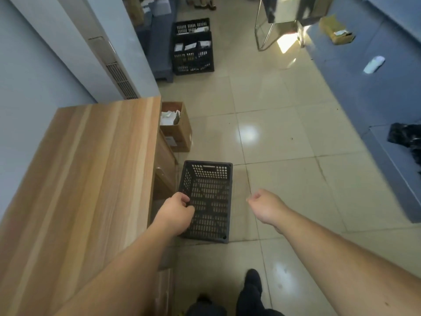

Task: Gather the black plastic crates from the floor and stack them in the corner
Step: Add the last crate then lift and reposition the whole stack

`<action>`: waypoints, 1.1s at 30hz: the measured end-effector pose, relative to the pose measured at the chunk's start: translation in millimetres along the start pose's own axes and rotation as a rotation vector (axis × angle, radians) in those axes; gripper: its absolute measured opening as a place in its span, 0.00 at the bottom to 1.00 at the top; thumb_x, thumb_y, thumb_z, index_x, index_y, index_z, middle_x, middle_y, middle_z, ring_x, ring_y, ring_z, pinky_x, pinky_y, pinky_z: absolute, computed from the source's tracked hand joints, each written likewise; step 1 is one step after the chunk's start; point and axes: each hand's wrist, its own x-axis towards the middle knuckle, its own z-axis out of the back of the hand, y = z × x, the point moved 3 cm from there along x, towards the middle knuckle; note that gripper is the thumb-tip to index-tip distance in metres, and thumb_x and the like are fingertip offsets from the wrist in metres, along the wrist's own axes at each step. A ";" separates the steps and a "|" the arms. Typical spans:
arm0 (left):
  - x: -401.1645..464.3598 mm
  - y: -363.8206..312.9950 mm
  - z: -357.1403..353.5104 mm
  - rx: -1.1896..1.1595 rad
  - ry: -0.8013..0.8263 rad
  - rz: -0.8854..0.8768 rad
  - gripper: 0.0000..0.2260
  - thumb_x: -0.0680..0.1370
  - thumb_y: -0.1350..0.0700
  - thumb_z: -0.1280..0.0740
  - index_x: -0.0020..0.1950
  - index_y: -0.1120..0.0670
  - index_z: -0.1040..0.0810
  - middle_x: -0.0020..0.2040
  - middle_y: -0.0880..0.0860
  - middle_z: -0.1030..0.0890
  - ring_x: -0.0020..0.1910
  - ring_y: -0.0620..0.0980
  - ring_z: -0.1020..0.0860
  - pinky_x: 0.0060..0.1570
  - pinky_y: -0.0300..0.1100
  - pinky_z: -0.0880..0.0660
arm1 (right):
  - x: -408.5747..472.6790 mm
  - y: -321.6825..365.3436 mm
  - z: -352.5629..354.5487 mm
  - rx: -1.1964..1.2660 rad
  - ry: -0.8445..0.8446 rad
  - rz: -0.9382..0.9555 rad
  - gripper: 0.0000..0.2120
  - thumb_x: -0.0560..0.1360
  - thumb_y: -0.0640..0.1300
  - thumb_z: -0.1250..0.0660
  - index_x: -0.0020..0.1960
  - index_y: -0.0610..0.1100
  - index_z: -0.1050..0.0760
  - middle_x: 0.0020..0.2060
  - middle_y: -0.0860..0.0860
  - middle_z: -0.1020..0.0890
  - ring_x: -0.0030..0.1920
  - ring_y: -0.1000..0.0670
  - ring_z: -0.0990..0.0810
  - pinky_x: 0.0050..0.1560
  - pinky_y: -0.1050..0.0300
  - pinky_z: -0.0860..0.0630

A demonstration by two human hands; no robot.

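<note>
An empty black plastic crate (210,197) with perforated walls is beside the wooden desk, low over the tiled floor. My left hand (176,213) grips the crate's left rim, fingers curled over the edge. To the right of the crate, my right hand (264,205) hovers in a loose fist and holds nothing. Two more black crates (193,54) stand stacked far ahead next to a grey bench, with papers inside.
A wooden desk (86,179) fills the left side. An open cardboard box (176,128) stands at the desk's far end. Grey platforms (364,87) line the right side. A metal-legged stand (265,35) stands far ahead. My feet (250,290) are at the bottom.
</note>
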 end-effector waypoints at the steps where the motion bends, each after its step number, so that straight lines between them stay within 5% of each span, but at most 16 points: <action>1: 8.4 1.6 1.3 -0.007 0.007 0.016 0.16 0.84 0.52 0.33 0.72 0.51 0.26 0.60 0.49 0.20 0.54 0.48 0.20 0.42 0.36 0.24 | 8.1 2.1 -3.5 -0.002 0.012 -0.012 0.13 0.82 0.48 0.40 0.57 0.40 0.22 0.53 0.42 0.17 0.54 0.41 0.20 0.54 0.54 0.25; 6: 62.8 11.0 7.1 -0.037 0.020 0.044 0.15 0.85 0.51 0.34 0.71 0.50 0.26 0.59 0.49 0.19 0.49 0.44 0.21 0.38 0.36 0.26 | 54.0 19.1 -22.9 -0.024 0.048 -0.074 0.14 0.82 0.48 0.40 0.60 0.40 0.22 0.56 0.43 0.18 0.57 0.41 0.21 0.56 0.54 0.26; 12: 146.7 29.0 -4.1 -0.036 0.149 0.059 0.16 0.84 0.50 0.34 0.71 0.52 0.24 0.61 0.51 0.19 0.60 0.53 0.20 0.62 0.50 0.21 | 116.7 30.5 -52.0 -0.021 0.007 -0.155 0.10 0.80 0.46 0.40 0.55 0.44 0.22 0.50 0.44 0.19 0.52 0.42 0.21 0.51 0.54 0.26; 17: 207.6 43.4 -14.5 -0.024 0.202 0.072 0.17 0.84 0.49 0.34 0.72 0.52 0.26 0.57 0.48 0.22 0.47 0.43 0.23 0.41 0.38 0.26 | 162.9 36.9 -75.3 -0.058 -0.003 -0.188 0.10 0.83 0.47 0.40 0.60 0.45 0.24 0.47 0.48 0.23 0.46 0.46 0.25 0.47 0.56 0.31; 23: 273.2 61.9 -44.3 -0.003 0.229 0.159 0.18 0.84 0.48 0.34 0.72 0.53 0.25 0.58 0.49 0.22 0.54 0.50 0.23 0.54 0.45 0.28 | 230.1 19.1 -108.8 -0.024 0.023 -0.230 0.15 0.83 0.49 0.40 0.65 0.44 0.25 0.56 0.45 0.19 0.48 0.46 0.27 0.49 0.56 0.32; 29: 337.5 95.6 -101.3 0.023 0.224 0.263 0.14 0.84 0.49 0.35 0.67 0.53 0.25 0.46 0.47 0.23 0.38 0.43 0.26 0.47 0.44 0.28 | 296.4 -24.5 -153.8 -0.027 0.071 -0.274 0.18 0.83 0.50 0.40 0.70 0.44 0.28 0.53 0.48 0.22 0.49 0.47 0.27 0.49 0.57 0.33; 33: 381.8 128.2 -132.2 0.037 0.240 0.331 0.14 0.84 0.47 0.35 0.67 0.51 0.26 0.49 0.48 0.23 0.46 0.50 0.22 0.53 0.48 0.23 | 337.2 -58.6 -184.0 -0.011 0.091 -0.302 0.20 0.84 0.50 0.41 0.72 0.43 0.29 0.64 0.44 0.20 0.51 0.47 0.28 0.51 0.57 0.32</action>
